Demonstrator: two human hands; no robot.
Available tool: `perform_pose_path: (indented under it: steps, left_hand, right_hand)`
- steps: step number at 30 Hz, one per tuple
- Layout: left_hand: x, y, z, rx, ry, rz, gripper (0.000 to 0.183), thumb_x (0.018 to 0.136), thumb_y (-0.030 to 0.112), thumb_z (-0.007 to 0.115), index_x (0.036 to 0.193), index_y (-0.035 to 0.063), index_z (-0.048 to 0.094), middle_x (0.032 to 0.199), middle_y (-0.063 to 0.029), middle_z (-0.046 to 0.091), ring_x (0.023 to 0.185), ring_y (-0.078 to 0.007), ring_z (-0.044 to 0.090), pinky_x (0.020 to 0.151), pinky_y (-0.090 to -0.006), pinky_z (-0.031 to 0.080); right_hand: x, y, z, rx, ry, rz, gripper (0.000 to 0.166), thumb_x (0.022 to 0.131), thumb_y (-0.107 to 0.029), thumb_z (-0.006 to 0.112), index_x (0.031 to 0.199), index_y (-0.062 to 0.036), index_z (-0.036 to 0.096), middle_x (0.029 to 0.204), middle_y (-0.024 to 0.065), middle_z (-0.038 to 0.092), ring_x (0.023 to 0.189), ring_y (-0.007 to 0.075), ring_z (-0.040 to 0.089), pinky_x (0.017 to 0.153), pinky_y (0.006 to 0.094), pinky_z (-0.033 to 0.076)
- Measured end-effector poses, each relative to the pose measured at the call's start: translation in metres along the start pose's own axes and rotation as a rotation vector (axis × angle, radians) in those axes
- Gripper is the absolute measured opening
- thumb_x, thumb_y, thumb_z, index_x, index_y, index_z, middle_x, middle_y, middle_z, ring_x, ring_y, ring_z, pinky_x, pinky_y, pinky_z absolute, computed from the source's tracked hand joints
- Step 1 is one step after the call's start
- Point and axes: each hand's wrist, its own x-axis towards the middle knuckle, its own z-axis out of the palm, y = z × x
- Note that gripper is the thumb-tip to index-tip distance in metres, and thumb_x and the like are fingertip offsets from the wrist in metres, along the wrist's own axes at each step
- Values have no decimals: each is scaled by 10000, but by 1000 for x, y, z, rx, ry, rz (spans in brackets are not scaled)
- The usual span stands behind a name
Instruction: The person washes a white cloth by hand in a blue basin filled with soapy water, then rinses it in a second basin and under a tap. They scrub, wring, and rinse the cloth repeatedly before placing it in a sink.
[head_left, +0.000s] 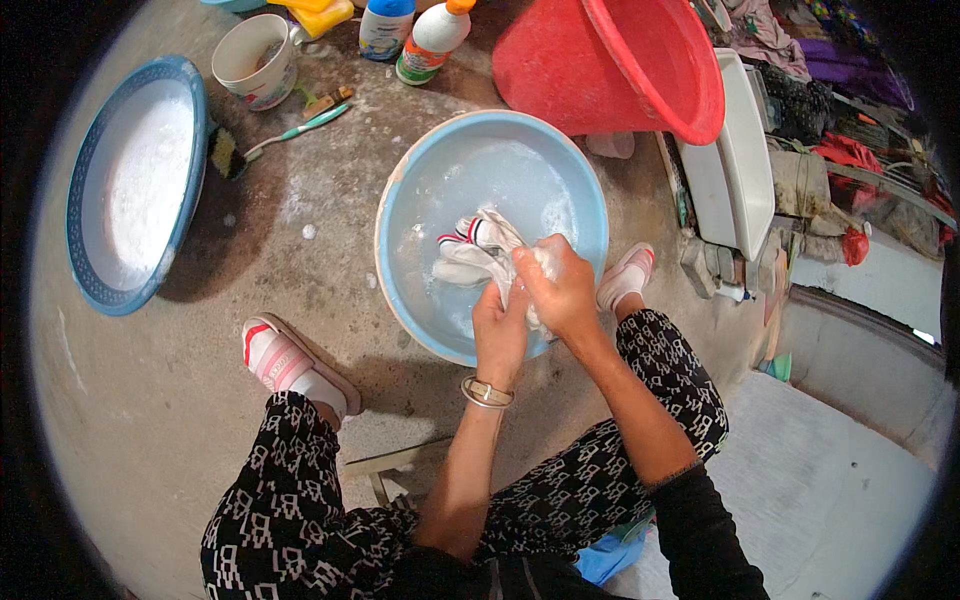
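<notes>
Wet white socks (480, 255) with red and navy stripes at the cuffs are bunched between my hands. My left hand (501, 326) grips the fabric from the near side, thumb up. Closed around another part of it is my right hand (553, 281), with suds on the cloth by its fingers. Both hands are over a round light-blue plastic basin (491, 124) of cloudy water. The striped ends hang toward the water on the left. My fingers hide part of the socks, so their exact number is unclear.
A blue basin (196, 150) of suds stands left. Behind are a scrubbing brush (223, 152), a toothbrush (300, 129), a white bucket (255, 71) and two bottles (386, 34) (433, 45). A red tub (555, 60) and white container (739, 165) stand right. My slippered feet flank the basin.
</notes>
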Motion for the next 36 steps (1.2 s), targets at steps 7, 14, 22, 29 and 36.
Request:
perform_pose_path:
  steps: [7, 14, 22, 29, 36]
  left_hand:
    - [0, -2, -6, 3, -122, -15, 253, 912, 167, 541, 1099, 2, 584, 956, 2, 615, 819, -52, 531, 695, -222, 442]
    - [0, 5, 0, 64, 11, 77, 261, 915, 200, 516, 989, -40, 589, 880, -33, 586, 775, -100, 490, 692, -264, 411]
    - [8, -25, -50, 868, 120, 103, 270, 884, 201, 530, 955, -57, 564, 978, -211, 551, 901, -321, 536, 795, -383, 422]
    - [3, 26, -50, 1332, -246, -168, 360, 860, 318, 551, 924, -32, 603, 871, -232, 619, 784, -377, 596, 700, -440, 460]
    - [35, -10, -55, 1271, -89, 181, 455, 852, 328, 552, 1116, -42, 516, 928, -252, 607, 867, -391, 592, 755, -454, 469]
  right_hand:
    - [11, 37, 6, 314, -29, 266, 280, 806, -235, 536, 716, 29, 565, 594, 105, 548, 567, 144, 486, 542, 320, 416]
    - [16, 107, 5, 594, 166, 517, 314, 834, -257, 513, 804, 44, 599, 707, 27, 568, 663, 132, 500, 628, 304, 424]
    - [9, 117, -1, -204, -146, 212, 264, 740, -220, 622, 897, -10, 591, 886, 161, 629, 853, 303, 607, 758, 373, 462]
    - [48, 66, 67, -339, -151, -176, 449, 701, -204, 704, 1094, -39, 563, 1032, 199, 599, 986, 340, 573, 849, 398, 460]
    - [63, 81, 91, -454, -404, 98, 402, 665, -101, 665, 1061, -70, 603, 1067, 203, 588, 1004, 362, 562, 857, 430, 461]
